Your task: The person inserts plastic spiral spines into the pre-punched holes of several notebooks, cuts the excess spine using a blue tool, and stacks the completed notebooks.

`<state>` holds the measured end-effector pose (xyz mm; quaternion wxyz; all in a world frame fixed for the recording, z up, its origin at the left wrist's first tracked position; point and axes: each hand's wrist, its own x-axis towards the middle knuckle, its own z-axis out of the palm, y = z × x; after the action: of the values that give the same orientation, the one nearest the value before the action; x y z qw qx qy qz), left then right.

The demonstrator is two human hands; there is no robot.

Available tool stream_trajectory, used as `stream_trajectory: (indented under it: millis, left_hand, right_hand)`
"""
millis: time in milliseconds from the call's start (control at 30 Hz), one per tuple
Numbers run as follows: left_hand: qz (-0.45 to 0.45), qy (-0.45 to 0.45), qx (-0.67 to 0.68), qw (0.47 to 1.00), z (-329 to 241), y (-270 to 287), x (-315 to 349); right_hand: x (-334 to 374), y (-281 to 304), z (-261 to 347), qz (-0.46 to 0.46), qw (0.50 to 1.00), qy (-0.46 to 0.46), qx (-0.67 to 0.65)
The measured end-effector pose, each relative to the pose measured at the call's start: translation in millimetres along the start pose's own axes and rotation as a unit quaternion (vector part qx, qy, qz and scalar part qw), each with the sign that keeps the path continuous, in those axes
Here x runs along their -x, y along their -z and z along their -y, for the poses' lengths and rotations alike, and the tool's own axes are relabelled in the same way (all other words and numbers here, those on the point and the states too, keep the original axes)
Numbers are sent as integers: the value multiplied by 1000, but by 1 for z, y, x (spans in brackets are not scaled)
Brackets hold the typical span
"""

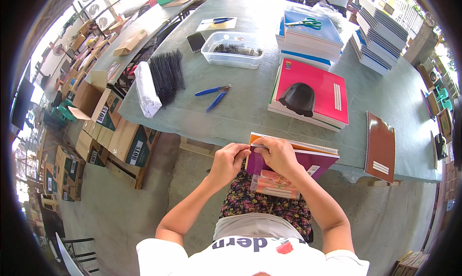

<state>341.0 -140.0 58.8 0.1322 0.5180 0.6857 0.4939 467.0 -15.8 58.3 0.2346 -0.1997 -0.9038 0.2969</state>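
A stack of notebooks with purple and orange covers rests on the person's lap, its far edge against the near rim of the bench. The left hand and the right hand meet at the stack's upper left corner — fingers of both pressed together, pinching the spine edge there. Just beyond on the bench lie blue-handled pliers, and to their right a red-covered pile with a black dome-shaped thing on top. Farther left sit black binding coils beside a white wrapped roll — farther back a clear plastic tray. A brown notebook lies alone at the right.
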Motion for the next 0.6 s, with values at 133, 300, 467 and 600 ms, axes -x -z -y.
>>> stream_trajectory:
  millis: [133, 300, 467, 600]
  left_hand:
    - [-10, 50, 6, 999, -2, -2, 1]
    - [-6, 139, 58, 989, 3, 2, -9]
    - [169, 122, 18, 978, 19, 33, -20]
    - [95, -30, -87, 991, 6, 41, -28]
  right_hand:
    - [0, 6, 5, 27, 999, -7, -25]
    - [3, 6, 11, 42, 999, 5, -33]
    - [6, 6, 4, -24, 998, 47, 46]
    - [-1, -3, 12, 21, 994, 7, 108]
